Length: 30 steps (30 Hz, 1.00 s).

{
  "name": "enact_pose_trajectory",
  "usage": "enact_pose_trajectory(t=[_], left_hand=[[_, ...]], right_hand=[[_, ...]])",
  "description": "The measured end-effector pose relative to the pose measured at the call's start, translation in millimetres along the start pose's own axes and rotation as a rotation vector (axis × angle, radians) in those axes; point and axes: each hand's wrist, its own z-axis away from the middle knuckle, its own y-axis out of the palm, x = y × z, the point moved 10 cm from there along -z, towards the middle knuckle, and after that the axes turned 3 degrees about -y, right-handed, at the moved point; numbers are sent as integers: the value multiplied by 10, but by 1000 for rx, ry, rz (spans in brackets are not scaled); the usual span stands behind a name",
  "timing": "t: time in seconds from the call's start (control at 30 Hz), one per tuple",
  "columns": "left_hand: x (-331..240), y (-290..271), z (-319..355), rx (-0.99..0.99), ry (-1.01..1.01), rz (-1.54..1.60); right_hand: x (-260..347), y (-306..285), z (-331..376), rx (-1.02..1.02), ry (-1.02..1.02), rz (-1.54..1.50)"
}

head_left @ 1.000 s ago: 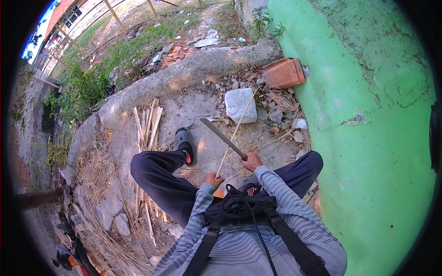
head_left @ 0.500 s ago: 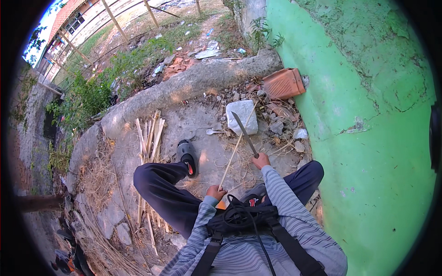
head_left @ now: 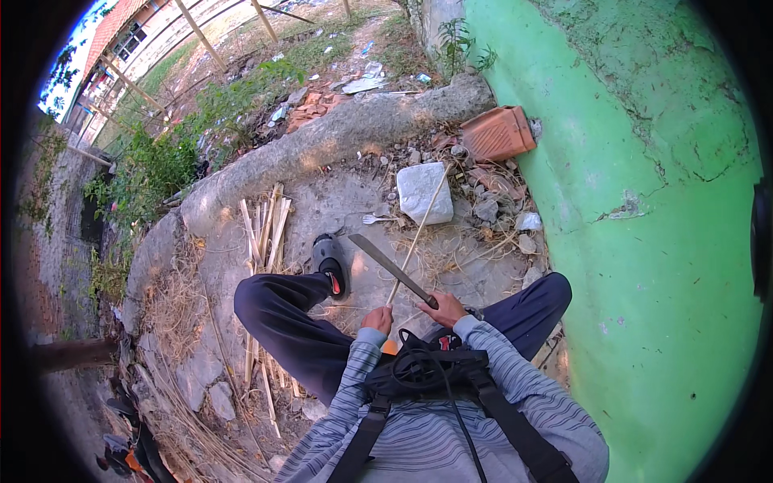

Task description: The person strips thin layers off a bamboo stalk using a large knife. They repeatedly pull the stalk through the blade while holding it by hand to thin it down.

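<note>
My left hand [head_left: 377,319] is closed around the lower end of a thin, pale bamboo strip [head_left: 422,229]. The strip slants up and away, its far end lying over a white block [head_left: 424,193] on the ground. In my right hand [head_left: 444,309] is a machete [head_left: 386,264], gripped by its handle. Its long dark blade points to the upper left and crosses the strip just above my left hand. Whether the edge bites into the strip, I cannot tell. My hands are close together, in front of the black harness pouch [head_left: 419,372].
Split bamboo pieces [head_left: 266,228] lie in a pile left of my shoe [head_left: 328,262]. A white plastic fork [head_left: 377,219] rests near the block. Rubble and an orange clay block [head_left: 498,134] sit against the green wall [head_left: 644,266] at right. A low concrete kerb [head_left: 322,153] curves behind.
The machete has swung left and come back toward me, its blade now crossing the strip. My right hand moved nearer my left, which shifted up slightly.
</note>
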Motion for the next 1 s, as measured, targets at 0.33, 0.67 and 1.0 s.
enact_pose_trajectory(t=[0.33, 0.67, 1.0], left_hand=[[-58, -34, 17, -115, -70, -213], [-64, -70, 72, -145, -106, -277], [-114, -114, 103, -122, -142, -288]], right_hand=[[-46, 70, -152, 100, 64, 97], [205, 23, -55, 145, 2, 208], [-115, 3, -483, 78, 49, 151]])
